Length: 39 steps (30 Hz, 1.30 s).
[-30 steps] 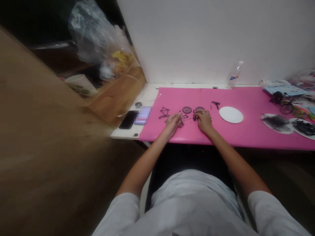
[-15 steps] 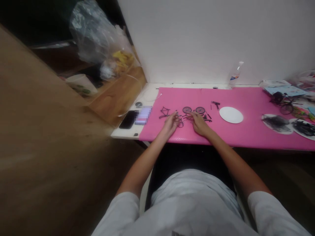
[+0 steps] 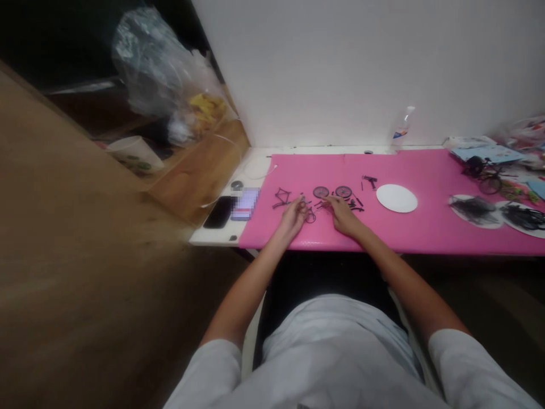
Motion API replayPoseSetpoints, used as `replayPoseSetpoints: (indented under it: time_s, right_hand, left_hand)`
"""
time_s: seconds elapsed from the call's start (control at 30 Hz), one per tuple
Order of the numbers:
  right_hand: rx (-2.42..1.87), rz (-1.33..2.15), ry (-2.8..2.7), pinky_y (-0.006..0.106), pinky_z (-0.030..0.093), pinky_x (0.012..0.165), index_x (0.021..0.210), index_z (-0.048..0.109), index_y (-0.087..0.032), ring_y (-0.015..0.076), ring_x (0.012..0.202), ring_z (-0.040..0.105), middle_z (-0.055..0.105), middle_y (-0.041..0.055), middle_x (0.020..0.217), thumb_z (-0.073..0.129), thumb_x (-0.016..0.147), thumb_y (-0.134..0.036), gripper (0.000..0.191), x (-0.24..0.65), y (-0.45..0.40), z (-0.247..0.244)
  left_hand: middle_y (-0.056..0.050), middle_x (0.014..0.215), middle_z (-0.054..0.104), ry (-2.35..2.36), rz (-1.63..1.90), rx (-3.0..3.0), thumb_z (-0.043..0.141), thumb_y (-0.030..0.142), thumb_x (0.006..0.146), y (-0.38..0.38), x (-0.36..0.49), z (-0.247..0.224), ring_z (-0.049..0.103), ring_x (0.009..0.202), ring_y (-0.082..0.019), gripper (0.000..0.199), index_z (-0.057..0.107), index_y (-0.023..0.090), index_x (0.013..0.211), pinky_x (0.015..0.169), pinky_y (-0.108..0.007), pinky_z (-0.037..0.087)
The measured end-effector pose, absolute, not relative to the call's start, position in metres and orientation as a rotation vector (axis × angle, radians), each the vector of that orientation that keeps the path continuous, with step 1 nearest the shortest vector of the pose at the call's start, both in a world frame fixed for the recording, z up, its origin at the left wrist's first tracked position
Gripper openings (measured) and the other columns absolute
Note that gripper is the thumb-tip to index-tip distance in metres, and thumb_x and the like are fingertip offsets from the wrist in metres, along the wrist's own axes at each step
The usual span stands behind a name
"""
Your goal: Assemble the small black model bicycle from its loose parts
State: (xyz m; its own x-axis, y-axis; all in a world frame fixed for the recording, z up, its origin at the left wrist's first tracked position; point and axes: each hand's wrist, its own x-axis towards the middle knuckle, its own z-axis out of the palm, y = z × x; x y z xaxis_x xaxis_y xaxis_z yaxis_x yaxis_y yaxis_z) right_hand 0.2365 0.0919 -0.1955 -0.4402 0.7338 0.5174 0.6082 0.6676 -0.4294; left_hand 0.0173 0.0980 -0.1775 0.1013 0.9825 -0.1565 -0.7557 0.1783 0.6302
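My left hand [image 3: 294, 215] has its fingers curled together beside a small dark ring-shaped part [image 3: 310, 216]; what it pinches is too small to name. Across from it, my right hand [image 3: 342, 215] is bent over small dark pieces, its fingertips near them; whether it grips one is unclear. Just beyond the hands lie two small black spoked wheels [image 3: 321, 192] [image 3: 343, 192] on the pink sheet [image 3: 306, 170]. A thin dark bicycle frame [image 3: 281, 196] rests left of my left hand. Several slim black parts [image 3: 356, 204] lie right of my right fingers.
A white plate [image 3: 397, 198] and a black pistol-shaped piece [image 3: 370, 182] lie to the right. Farther right are plates of black parts [image 3: 476, 211] and a small assembled bicycle [image 3: 489, 176]. Phones [image 3: 219, 212] lie left; a clear bottle [image 3: 401, 129] stands behind.
The camera view has shifted slightly. Both hands stay over nearly the same spot, and the parts on the sheet have not visibly moved.
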Motion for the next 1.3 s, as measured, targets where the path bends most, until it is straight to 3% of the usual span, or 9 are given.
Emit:
replayPoseSetpoints:
  time_s: [0.1, 0.27, 0.47, 0.73, 0.87, 1.0, 1.3]
  right_hand:
    - [-1.007, 0.191, -2.161, 0.054, 0.042, 0.119, 0.153, 0.050, -0.016, 0.0310, 0.133, 0.048, 0.064, 0.0160, 0.133, 0.044, 0.090, -0.004, 0.064, 0.237, 0.093, -0.196]
    - [-1.182, 0.108, -2.146, 0.058, 0.039, 0.119, 0.138, 0.061, -0.014, 0.0343, 0.136, 0.043, 0.059, 0.0174, 0.137, 0.049, 0.078, -0.003, 0.062, 0.241, 0.096, -0.197]
    - [-1.423, 0.044, -2.014, 0.062, 0.035, 0.121, 0.115, 0.074, -0.017, 0.0397, 0.140, 0.037, 0.064, 0.0145, 0.134, 0.055, 0.082, -0.010, 0.039, 0.246, 0.102, -0.201]
    - [-1.483, 0.060, -1.885, 0.074, 0.035, 0.114, 0.122, 0.075, -0.018, 0.0466, 0.141, 0.034, 0.063, 0.0169, 0.137, 0.060, 0.085, -0.022, 0.040, 0.245, 0.099, -0.197]
    - [-1.534, 0.089, -1.840, 0.073, 0.037, 0.111, 0.106, 0.080, -0.021, 0.0467, 0.137, 0.038, 0.067, 0.0146, 0.131, 0.068, 0.085, -0.035, 0.028, 0.246, 0.098, -0.192]
    - [-1.563, 0.094, -1.832, 0.072, 0.038, 0.109, 0.098, 0.082, -0.021, 0.0469, 0.135, 0.038, 0.067, 0.0147, 0.130, 0.075, 0.085, -0.047, 0.029, 0.248, 0.098, -0.192]
    - [-1.479, 0.118, -1.826, 0.068, 0.040, 0.108, 0.085, 0.081, -0.024, 0.0437, 0.131, 0.042, 0.070, 0.0136, 0.121, 0.076, 0.090, -0.044, 0.022, 0.248, 0.100, -0.195]
  left_hand:
    - [0.004, 0.068, 0.055, 0.639, 1.357, 0.444, 0.086, 0.023, 0.080, 0.097, 0.017, -0.178, 0.050, 0.055, -0.006, 0.026, 0.063, 0.016, 0.090, 0.053, -0.019, 0.039]
    - [0.004, 0.069, 0.056, 0.632, 1.357, 0.455, 0.087, 0.025, 0.079, 0.098, 0.017, -0.178, 0.050, 0.055, -0.005, 0.028, 0.064, 0.016, 0.092, 0.054, -0.019, 0.039]
    - [0.004, 0.068, 0.056, 0.639, 1.352, 0.473, 0.089, 0.028, 0.077, 0.098, 0.017, -0.178, 0.051, 0.055, -0.006, 0.032, 0.062, 0.016, 0.087, 0.053, -0.020, 0.038]
    - [0.004, 0.069, 0.055, 0.629, 1.350, 0.471, 0.088, 0.027, 0.079, 0.097, 0.017, -0.176, 0.049, 0.055, -0.005, 0.030, 0.063, 0.016, 0.091, 0.054, -0.019, 0.037]
    - [0.004, 0.069, 0.055, 0.638, 1.355, 0.470, 0.089, 0.026, 0.078, 0.096, 0.018, -0.175, 0.050, 0.056, -0.005, 0.031, 0.062, 0.016, 0.090, 0.055, -0.019, 0.037]
    - [0.004, 0.070, 0.056, 0.655, 1.362, 0.489, 0.091, 0.029, 0.076, 0.096, 0.018, -0.176, 0.050, 0.056, -0.005, 0.035, 0.062, 0.016, 0.089, 0.056, -0.020, 0.039]
    - [0.004, 0.071, 0.056, 0.628, 1.366, 0.514, 0.091, 0.029, 0.078, 0.096, 0.017, -0.179, 0.050, 0.057, -0.005, 0.034, 0.062, 0.016, 0.090, 0.054, -0.019, 0.037]
